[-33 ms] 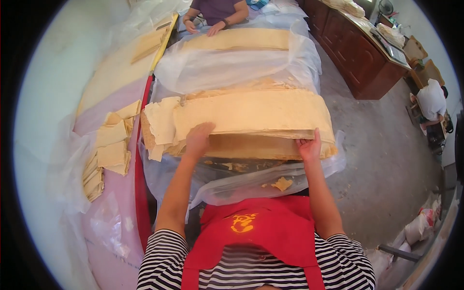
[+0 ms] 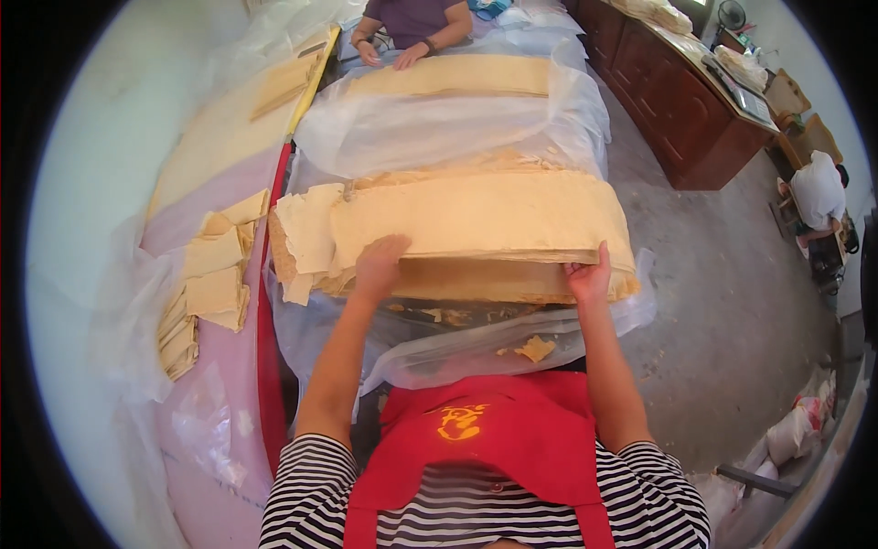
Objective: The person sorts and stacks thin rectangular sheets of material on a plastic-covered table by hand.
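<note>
A thick stack of thin tan sheets [image 2: 476,220] lies across a table covered in clear plastic [image 2: 439,137]. My left hand [image 2: 380,263] lies on the near edge of the upper layers, fingers over the top. My right hand [image 2: 590,276] grips the same front edge further right, thumb on top. Between my hands the upper layers are raised slightly off the lower ones, leaving a dark gap. Torn sheet ends [image 2: 306,233] hang off the stack's left end. My red apron [image 2: 494,439] is against the table.
Across the table another person's hands [image 2: 393,53] rest by a second long stack [image 2: 457,78]. Cut square pieces [image 2: 215,274] are piled on a pink surface at left. A wooden cabinet [image 2: 677,110] and a seated person [image 2: 817,192] are at right. Scraps [image 2: 535,348] lie on the plastic.
</note>
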The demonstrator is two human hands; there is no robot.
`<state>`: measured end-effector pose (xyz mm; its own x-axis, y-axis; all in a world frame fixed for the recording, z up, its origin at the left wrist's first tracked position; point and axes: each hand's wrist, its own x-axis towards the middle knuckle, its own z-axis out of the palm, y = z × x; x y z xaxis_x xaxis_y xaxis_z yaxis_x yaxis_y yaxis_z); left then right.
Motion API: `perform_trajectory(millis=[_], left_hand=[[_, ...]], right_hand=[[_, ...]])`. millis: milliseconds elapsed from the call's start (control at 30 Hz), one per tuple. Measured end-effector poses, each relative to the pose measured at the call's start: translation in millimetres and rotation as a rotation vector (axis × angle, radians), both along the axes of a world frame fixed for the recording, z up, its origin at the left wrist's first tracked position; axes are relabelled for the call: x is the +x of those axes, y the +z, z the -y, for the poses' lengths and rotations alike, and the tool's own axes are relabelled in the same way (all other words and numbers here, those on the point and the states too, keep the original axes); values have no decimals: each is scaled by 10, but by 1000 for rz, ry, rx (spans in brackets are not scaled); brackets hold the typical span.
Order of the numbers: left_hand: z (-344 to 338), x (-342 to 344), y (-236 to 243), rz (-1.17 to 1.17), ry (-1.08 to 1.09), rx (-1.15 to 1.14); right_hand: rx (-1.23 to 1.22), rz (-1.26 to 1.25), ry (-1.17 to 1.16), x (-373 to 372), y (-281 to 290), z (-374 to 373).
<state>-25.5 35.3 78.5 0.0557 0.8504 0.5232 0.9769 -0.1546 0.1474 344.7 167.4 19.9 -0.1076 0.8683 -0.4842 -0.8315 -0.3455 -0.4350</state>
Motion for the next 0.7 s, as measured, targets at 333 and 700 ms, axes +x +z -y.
perform_trajectory(millis=[333, 700], left_hand=[[349, 701, -378, 101, 47, -1], [283, 948, -548, 2786, -296, 93]], right_hand=[[71, 443, 48, 169, -110, -545], [266, 366, -93, 511, 864, 39]])
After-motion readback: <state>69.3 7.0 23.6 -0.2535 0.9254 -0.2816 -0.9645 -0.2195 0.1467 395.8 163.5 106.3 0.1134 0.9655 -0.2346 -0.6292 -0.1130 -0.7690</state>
